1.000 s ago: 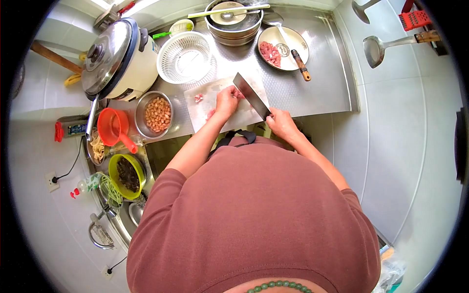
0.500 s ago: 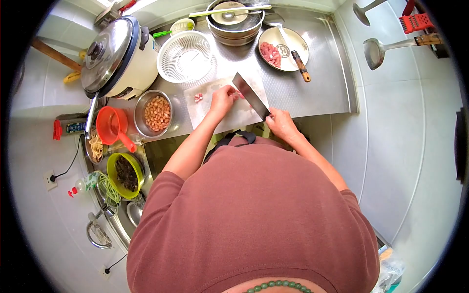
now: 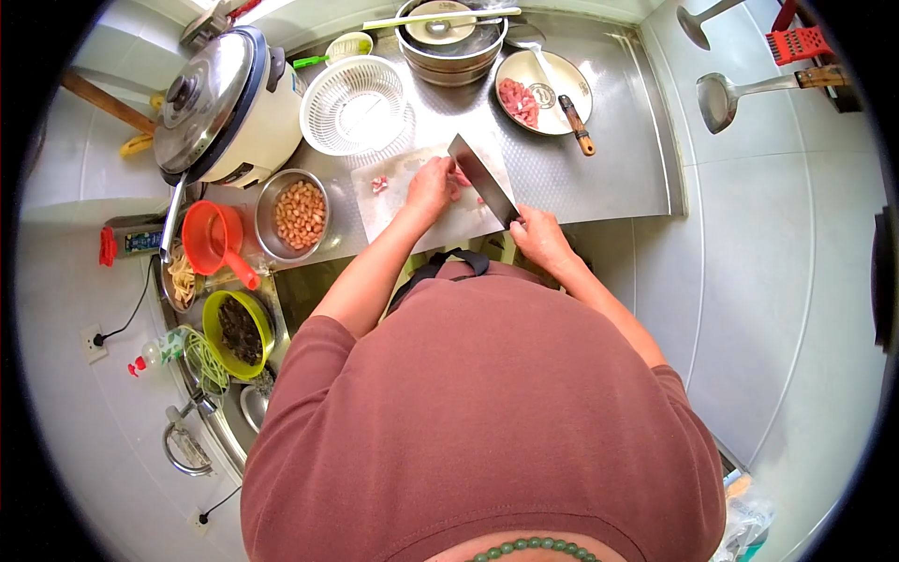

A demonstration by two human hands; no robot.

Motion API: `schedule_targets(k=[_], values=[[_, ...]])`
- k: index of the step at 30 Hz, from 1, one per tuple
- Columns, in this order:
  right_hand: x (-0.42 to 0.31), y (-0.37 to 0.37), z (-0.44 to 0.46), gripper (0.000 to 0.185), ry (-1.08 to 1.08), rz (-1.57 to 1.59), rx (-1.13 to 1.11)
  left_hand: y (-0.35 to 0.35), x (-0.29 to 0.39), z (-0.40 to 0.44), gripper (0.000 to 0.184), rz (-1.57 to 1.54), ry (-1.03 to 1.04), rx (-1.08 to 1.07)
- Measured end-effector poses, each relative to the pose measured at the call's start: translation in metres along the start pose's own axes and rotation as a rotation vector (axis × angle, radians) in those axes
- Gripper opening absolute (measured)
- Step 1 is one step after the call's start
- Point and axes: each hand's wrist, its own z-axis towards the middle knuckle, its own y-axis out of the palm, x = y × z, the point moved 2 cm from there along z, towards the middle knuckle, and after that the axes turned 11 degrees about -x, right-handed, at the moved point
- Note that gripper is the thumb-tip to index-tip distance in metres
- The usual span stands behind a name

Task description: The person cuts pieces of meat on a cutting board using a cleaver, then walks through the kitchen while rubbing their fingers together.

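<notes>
Leftward, bowl: metal, holding pale brown nuts or beans; it stands beside the board, well apart from both my hands.
Basket: white and slotted, on the counter beyond the board's far left part.
Board: white, flat on the steel counter in front of me.
Scrap: one small pink-and-white bit, alone on the board, to the left of my fingers.
Left hand: fingers bent and bunched, tips close by the blade; I cannot tell whether they pinch the meat or only rest against it.
Meat: on the board, just right of my left fingertips, between them and the knife. Left is the nearer hand. Part is hidden, so I cannot make out its long axis.
Knife: broad blade, its length slanting from far left to near right, passing along the right side of the meat.
Right hand: closed round the knife's handle, by the board's near right corner, farther from the meat.
Plate: beyond the knife, off to the right, with a heap of cut meat and a wooden-handled tool across it.
</notes>
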Motion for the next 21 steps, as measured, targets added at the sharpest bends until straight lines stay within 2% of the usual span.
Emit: schedule_targets(k=[1, 4, 7, 10, 13, 16, 21], values=[[-0.001, -0.001, -0.001, 0.026, 0.007, 0.004, 0.005, 0.002, -0.001, -0.002, 0.010, 0.058, 0.030, 0.122], [0.000, -0.001, -0.002, 0.027, -0.001, 0.012, 0.010, 0.008, -0.020, 0.000, 0.011, 0.070, 0.030, 0.055], [0.000, -0.001, -0.003, 0.027, -0.017, 0.004, -0.003, 0.009, -0.029, 0.001, 0.011, -0.068, 0.183, 0.008], [-0.003, 0.001, -0.004, 0.027, -0.017, 0.036, -0.018, 0.005, -0.022, -0.010, 0.005, -0.140, 0.071, 0.211], [-0.007, 0.003, -0.004, 0.027, -0.028, 0.027, -0.021, -0.003, -0.023, -0.012, 0.006, 0.053, 0.250, 0.210], [-0.013, 0.004, -0.003, 0.027, -0.008, 0.043, -0.058, 0.002, -0.026, -0.016, 0.007, 0.155, 0.370, 0.077], [-0.009, 0.012, 0.000, 0.026, 0.003, 0.023, -0.086, 0.008, -0.029, -0.021, 0.011, 0.110, 0.356, 0.148]])
